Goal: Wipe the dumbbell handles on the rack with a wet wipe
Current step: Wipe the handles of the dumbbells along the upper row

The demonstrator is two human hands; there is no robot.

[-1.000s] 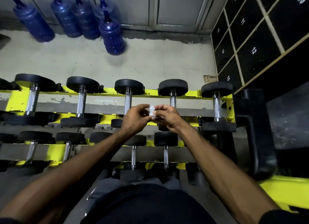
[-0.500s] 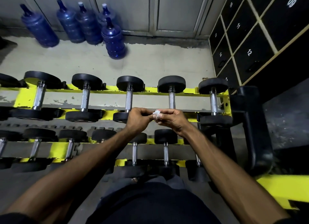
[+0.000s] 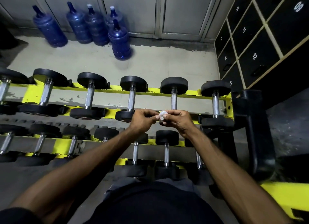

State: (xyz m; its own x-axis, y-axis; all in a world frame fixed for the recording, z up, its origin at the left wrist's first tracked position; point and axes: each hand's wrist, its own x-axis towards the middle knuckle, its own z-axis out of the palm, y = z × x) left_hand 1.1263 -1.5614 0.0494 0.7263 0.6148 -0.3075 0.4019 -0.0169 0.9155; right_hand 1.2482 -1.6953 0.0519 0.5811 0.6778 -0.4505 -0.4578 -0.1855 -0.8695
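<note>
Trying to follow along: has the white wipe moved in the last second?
Yes, slightly right: the wet wipe, pinched by left hand and right hand, now sits nearer the dumbbell handle behind it.

Both bare forearms rise from the lower corners of the frame and converge near its centre. The left hand (image 3: pixel 142 122) and the right hand (image 3: pixel 179 122) meet there, backs facing up and fingers (image 3: pixel 169 114) curled inward. Together they pinch a small crumpled white wet wipe (image 3: pixel 163 115) between their fingertips.
</note>
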